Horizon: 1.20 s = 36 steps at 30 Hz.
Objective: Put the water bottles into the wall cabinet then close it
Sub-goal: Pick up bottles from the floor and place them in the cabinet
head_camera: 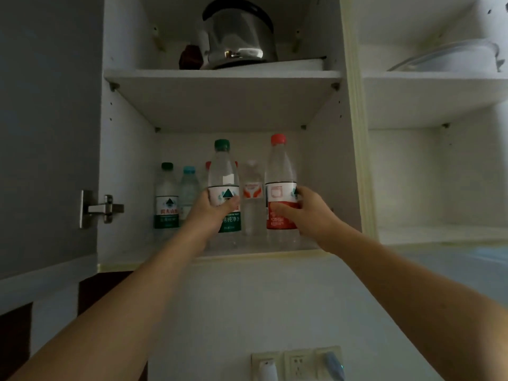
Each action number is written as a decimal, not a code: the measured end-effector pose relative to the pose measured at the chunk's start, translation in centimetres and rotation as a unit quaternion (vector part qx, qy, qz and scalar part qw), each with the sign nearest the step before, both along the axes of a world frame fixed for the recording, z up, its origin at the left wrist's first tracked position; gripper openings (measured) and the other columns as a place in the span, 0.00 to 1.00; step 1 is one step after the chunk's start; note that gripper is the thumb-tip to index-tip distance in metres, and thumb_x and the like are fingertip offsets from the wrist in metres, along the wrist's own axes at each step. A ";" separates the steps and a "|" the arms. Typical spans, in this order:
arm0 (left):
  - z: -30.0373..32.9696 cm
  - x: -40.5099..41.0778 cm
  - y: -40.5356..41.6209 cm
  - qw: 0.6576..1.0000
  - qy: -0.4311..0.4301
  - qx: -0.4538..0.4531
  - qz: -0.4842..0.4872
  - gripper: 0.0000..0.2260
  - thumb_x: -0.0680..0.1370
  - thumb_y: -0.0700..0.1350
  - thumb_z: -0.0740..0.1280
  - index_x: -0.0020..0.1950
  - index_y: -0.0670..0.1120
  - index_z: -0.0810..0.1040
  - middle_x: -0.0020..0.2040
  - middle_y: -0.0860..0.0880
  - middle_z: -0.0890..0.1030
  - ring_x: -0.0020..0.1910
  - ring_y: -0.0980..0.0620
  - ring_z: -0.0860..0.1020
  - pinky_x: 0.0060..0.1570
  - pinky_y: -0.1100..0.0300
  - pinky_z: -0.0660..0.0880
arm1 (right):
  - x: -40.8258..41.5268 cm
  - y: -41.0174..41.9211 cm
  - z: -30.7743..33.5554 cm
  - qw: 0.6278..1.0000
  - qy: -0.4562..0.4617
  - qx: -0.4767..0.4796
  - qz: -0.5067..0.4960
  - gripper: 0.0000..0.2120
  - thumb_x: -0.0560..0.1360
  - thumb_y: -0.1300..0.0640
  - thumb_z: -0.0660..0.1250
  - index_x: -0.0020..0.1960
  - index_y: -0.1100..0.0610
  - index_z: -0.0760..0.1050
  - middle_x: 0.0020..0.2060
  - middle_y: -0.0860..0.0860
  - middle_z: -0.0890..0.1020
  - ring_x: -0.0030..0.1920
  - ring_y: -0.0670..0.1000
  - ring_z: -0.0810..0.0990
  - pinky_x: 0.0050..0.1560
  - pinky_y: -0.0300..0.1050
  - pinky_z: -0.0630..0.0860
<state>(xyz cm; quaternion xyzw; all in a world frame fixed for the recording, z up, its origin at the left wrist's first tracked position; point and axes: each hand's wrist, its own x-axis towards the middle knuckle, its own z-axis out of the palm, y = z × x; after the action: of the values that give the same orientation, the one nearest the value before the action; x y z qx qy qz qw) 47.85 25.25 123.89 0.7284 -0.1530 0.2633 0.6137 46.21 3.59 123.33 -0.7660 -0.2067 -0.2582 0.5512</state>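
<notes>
White wall down low, a row of cream wall sockets [297, 362] with plugs in, and the open white wall cabinet [129, 166] above. Both arms are up: left hand [213, 213] in a firm grip on the clear green-capped water bottle [224, 174], right hand [305, 213] wrapped round the clear red-capped, red-labelled bottle [280, 171], both upright at the lower shelf's front. Behind them, four more bottles stand. On the upper shelf, a shiny steel kettle [236, 37].
</notes>
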 end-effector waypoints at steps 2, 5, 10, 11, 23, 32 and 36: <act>0.1 0.8 -0.1 1.000 0.006 -0.003 -0.011 0.22 0.77 0.51 0.73 0.68 0.48 0.72 0.60 0.48 0.82 0.55 0.49 0.82 0.58 0.47 0.79 | 0.6 0.0 0.0 1.000 0.003 -0.018 -0.007 0.13 0.77 0.53 0.73 0.59 0.46 0.73 0.53 0.49 0.84 0.52 0.48 0.85 0.54 0.47 0.82; 0.1 1.5 -0.2 1.000 0.006 0.003 -0.004 0.23 0.78 0.51 0.72 0.70 0.48 0.71 0.62 0.47 0.81 0.58 0.47 0.80 0.57 0.48 0.79 | 1.0 0.2 0.2 0.999 0.008 -0.029 -0.012 0.13 0.78 0.53 0.73 0.60 0.48 0.73 0.53 0.50 0.84 0.52 0.49 0.84 0.52 0.46 0.82; 0.0 1.1 -0.5 0.998 -0.001 0.041 0.046 0.24 0.79 0.53 0.71 0.71 0.47 0.70 0.64 0.46 0.79 0.59 0.48 0.78 0.56 0.52 0.76 | 0.9 0.4 0.2 0.998 0.013 -0.048 -0.043 0.15 0.79 0.51 0.72 0.62 0.48 0.73 0.52 0.48 0.83 0.51 0.46 0.83 0.53 0.46 0.82; 0.0 0.7 -0.4 0.996 0.004 0.065 0.058 0.23 0.79 0.53 0.71 0.70 0.46 0.71 0.64 0.46 0.79 0.59 0.47 0.78 0.59 0.51 0.76 | 0.6 0.5 0.2 0.996 0.021 -0.068 -0.056 0.17 0.79 0.50 0.72 0.65 0.50 0.74 0.53 0.49 0.84 0.53 0.49 0.83 0.58 0.49 0.81; -5.3 -12.0 -5.7 0.975 -0.116 0.088 0.167 0.12 0.79 0.49 0.71 0.59 0.48 0.76 0.51 0.53 0.78 0.46 0.56 0.77 0.44 0.61 0.74 | -12.4 -6.4 -8.5 0.957 -0.118 -0.145 -0.224 0.10 0.79 0.56 0.65 0.57 0.56 0.80 0.49 0.51 0.83 0.50 0.53 0.81 0.52 0.47 0.77; -23.9 -25.3 -16.1 0.989 0.017 0.148 0.013 0.10 0.80 0.51 0.69 0.45 0.46 0.81 0.38 0.48 0.84 0.38 0.50 0.83 0.42 0.48 0.81 | -24.8 -14.3 -26.1 0.970 -0.005 -0.192 -0.150 0.14 0.78 0.50 0.63 0.40 0.57 0.77 0.34 0.51 0.79 0.35 0.51 0.77 0.41 0.53 0.76; -32.7 -31.1 -19.1 0.982 0.085 0.158 -0.053 0.16 0.83 0.53 0.65 0.38 0.48 0.79 0.30 0.52 0.81 0.27 0.58 0.75 0.31 0.63 0.71 | -31.3 -17.6 -33.6 0.972 0.078 -0.182 -0.129 0.25 0.83 0.49 0.60 0.34 0.64 0.72 0.27 0.59 0.77 0.30 0.58 0.75 0.35 0.53 0.72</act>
<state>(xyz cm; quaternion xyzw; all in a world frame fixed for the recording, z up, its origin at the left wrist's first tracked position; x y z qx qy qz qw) 16.75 6.14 91.21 0.8269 -0.1781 0.1404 0.5146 14.92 -14.01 89.72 -0.8913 -0.1063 -0.2250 0.3791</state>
